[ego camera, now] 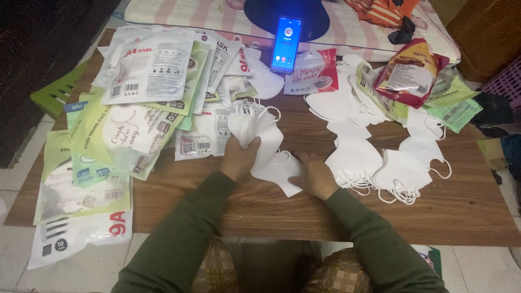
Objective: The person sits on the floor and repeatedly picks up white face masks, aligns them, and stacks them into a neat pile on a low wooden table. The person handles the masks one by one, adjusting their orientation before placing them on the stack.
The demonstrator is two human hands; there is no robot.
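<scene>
Head view looks down on two hands in green sleeves at the near middle of a wooden table (pixel 260 206). The left hand (pixel 239 157) is closed around a bunch of white masks (pixel 249 126), gripping it from below so that the masks and their ear loops stick up and fan out above the fingers. The right hand (pixel 316 174) lies flat, fingers spread, pressing on the table beside a single white mask (pixel 279 172) that lies between the two hands; its fingertips touch that mask's right edge. The bunch sits just above and to the left of this flat mask and overlaps its upper corner.

Just right of the right hand lie stacks of white masks (pixel 380 165) with loops trailing toward the table's near edge, and more loose masks spread behind them. Left of the left hand, a heap of flat mask packets (pixel 135 108) in white and pale green covers the table's left side and hangs over its edge. At the far middle a phone (pixel 286 44) with a lit blue screen leans upright. To its right lie a red-and-white packet (pixel 319 71) and a red foil pouch (pixel 410 73), with green packets (pixel 453 106) near the far right corner.
</scene>
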